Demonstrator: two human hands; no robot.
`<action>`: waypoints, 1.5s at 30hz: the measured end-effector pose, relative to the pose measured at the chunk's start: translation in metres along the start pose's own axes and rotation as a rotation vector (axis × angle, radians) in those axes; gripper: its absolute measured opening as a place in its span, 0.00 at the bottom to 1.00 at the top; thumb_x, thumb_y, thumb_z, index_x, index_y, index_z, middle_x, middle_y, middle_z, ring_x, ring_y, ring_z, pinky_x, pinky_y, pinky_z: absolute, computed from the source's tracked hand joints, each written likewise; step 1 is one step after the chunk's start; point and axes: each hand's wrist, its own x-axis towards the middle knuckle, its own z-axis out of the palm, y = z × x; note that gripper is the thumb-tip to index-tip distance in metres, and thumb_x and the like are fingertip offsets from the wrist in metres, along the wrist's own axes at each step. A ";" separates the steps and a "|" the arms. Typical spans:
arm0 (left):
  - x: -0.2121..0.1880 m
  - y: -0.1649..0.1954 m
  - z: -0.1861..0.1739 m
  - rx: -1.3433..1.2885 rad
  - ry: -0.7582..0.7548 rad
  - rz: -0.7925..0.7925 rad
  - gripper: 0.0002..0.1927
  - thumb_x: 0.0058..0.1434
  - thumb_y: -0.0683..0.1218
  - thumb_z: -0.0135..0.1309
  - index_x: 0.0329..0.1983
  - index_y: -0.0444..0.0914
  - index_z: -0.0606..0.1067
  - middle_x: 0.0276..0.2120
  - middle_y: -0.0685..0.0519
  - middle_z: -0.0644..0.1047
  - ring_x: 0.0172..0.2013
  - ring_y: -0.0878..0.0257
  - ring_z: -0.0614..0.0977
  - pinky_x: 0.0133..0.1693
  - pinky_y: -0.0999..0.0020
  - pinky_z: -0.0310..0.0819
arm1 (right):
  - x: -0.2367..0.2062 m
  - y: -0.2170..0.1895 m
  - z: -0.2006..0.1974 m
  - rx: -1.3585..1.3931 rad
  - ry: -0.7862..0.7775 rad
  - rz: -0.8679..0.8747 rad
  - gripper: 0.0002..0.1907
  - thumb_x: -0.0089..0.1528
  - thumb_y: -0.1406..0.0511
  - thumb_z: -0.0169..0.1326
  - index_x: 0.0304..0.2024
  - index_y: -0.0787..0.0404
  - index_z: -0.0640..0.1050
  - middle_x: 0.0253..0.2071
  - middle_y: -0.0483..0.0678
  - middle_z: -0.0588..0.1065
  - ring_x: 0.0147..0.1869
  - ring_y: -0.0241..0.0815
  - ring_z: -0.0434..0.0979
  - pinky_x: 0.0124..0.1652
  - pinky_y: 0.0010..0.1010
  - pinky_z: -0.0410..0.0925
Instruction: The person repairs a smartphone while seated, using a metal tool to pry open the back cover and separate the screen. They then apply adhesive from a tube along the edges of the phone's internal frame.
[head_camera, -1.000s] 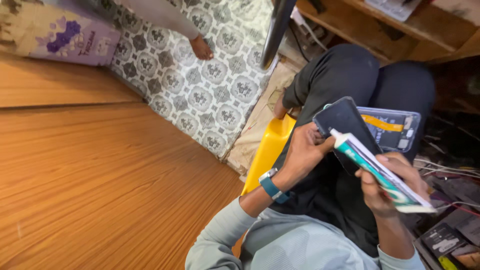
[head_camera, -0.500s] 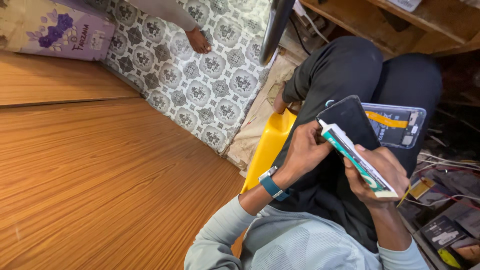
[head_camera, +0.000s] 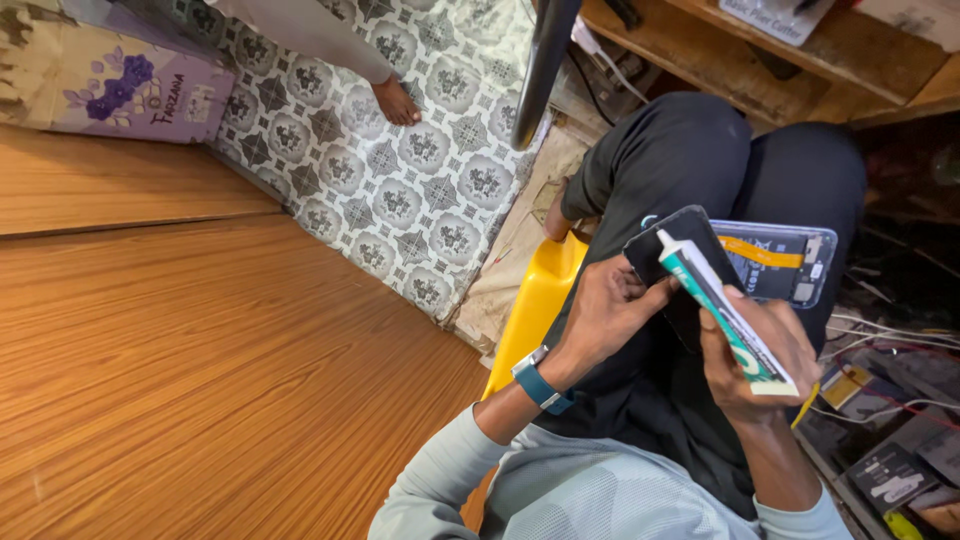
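My left hand (head_camera: 607, 312), with a blue watch on its wrist, grips the lower edge of a black phone panel (head_camera: 676, 238) held over my lap. My right hand (head_camera: 762, 368) is closed around a white and teal glue tube (head_camera: 724, 314). The tube's nozzle end lies against the black panel. Behind the panel, an opened phone frame (head_camera: 782, 262) with an orange strip rests on my black-trousered knee.
I sit on a yellow stool (head_camera: 535, 300) beside a wooden counter (head_camera: 200, 360). Another person's bare foot (head_camera: 397, 101) stands on the patterned floor (head_camera: 420, 190). Phone parts and cables (head_camera: 885, 410) lie at the right, and a wooden shelf (head_camera: 760, 60) runs above.
The tube's nozzle has shifted slightly up and left, closer onto the black panel. Both hands keep their grips.
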 end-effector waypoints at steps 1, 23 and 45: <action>0.001 0.000 0.001 0.000 0.007 0.007 0.07 0.67 0.35 0.58 0.47 0.28 0.79 0.34 0.57 0.77 0.32 0.75 0.72 0.32 0.80 0.64 | 0.000 0.000 0.000 0.005 -0.002 -0.017 0.10 0.66 0.76 0.67 0.48 0.75 0.80 0.42 0.57 0.80 0.30 0.45 0.75 0.31 0.29 0.68; 0.001 -0.009 0.000 -0.052 -0.019 0.016 0.06 0.66 0.34 0.55 0.46 0.30 0.77 0.38 0.56 0.82 0.39 0.74 0.82 0.41 0.80 0.77 | 0.004 -0.004 -0.002 0.080 -0.044 -0.101 0.07 0.65 0.74 0.65 0.43 0.72 0.80 0.40 0.56 0.81 0.33 0.47 0.79 0.34 0.30 0.69; -0.003 -0.004 -0.001 -0.083 -0.025 0.029 0.12 0.70 0.37 0.58 0.56 0.29 0.76 0.43 0.55 0.80 0.42 0.73 0.78 0.44 0.75 0.75 | -0.017 0.013 0.000 -0.190 0.014 -0.019 0.10 0.69 0.73 0.65 0.50 0.74 0.81 0.37 0.57 0.79 0.33 0.51 0.76 0.36 0.35 0.69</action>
